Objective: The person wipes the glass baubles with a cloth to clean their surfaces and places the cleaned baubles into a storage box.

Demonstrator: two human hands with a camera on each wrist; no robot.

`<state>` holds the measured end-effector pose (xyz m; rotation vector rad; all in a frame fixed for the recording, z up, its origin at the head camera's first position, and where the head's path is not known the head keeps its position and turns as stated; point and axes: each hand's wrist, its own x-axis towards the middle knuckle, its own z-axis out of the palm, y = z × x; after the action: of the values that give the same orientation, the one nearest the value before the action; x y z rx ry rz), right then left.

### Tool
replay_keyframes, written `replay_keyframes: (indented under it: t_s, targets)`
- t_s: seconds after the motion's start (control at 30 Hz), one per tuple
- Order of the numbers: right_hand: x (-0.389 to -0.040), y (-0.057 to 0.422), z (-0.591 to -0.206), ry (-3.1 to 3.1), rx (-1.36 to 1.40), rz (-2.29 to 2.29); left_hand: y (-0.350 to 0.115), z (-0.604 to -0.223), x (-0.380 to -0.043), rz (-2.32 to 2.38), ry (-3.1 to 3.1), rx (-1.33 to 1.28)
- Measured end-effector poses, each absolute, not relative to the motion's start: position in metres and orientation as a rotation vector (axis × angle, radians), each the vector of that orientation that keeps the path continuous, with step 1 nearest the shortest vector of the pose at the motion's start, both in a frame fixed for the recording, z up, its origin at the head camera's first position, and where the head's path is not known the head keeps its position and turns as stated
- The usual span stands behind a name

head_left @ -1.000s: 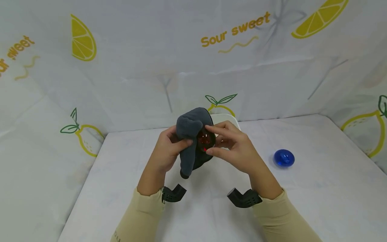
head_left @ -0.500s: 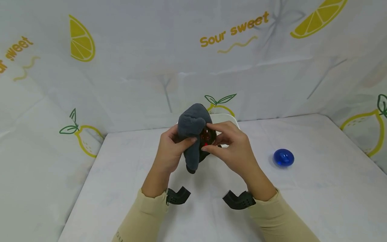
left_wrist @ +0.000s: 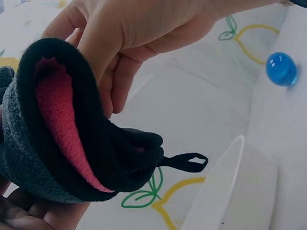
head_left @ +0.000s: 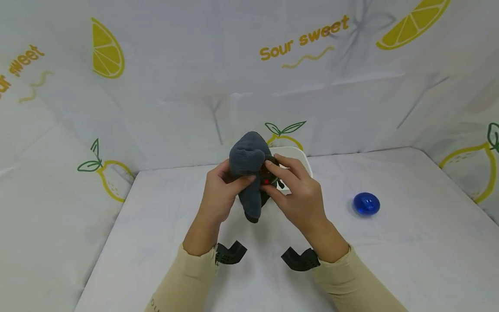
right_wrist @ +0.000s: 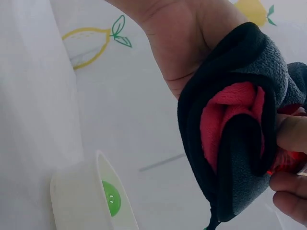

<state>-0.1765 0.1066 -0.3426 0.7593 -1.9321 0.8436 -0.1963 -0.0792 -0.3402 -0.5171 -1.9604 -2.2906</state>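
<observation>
Folded and bunched in my left hand [head_left: 220,195] is a dark grey cloth [head_left: 248,158], gripped between thumb and fingers. The left wrist view shows its black edging, pink inner side [left_wrist: 60,110] and a black hanging loop [left_wrist: 189,162]. On the cloth's right side, my right hand [head_left: 300,195] pinches a clear red, shiny rounded piece [head_left: 267,178], which lies against the cloth. Fingers and cloth cover much of it; in the right wrist view a red part [right_wrist: 289,162] shows between the fingertips. Both hands are raised above the table.
Behind the hands stands a white tub [head_left: 291,151], partly hidden; a green sticker [right_wrist: 111,198] shows on it in the right wrist view. A clear blue rounded piece [head_left: 366,203] lies on the white table covering [head_left: 421,242] at the right. A lemon-print sheet [head_left: 187,78] hangs behind.
The cloth and left hand have shifted slightly right and up. My right hand has moved inward, its fingers now covering more of the red piece. The blue piece stays put.
</observation>
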Motion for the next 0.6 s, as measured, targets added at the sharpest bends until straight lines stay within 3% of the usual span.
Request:
replay_keyframes:
  t_s: [0.37,0.6]
  targets:
    - [-0.177,0.113,-0.338,-1.972,0.880,1.145,-0.085,-0.336,-0.195,-2.333,-1.914,-0.514]
    - [-0.176,0.118,-0.335,-2.062,0.749,1.630,-0.086,-0.336,-0.196,-2.334,-1.934,-0.521]
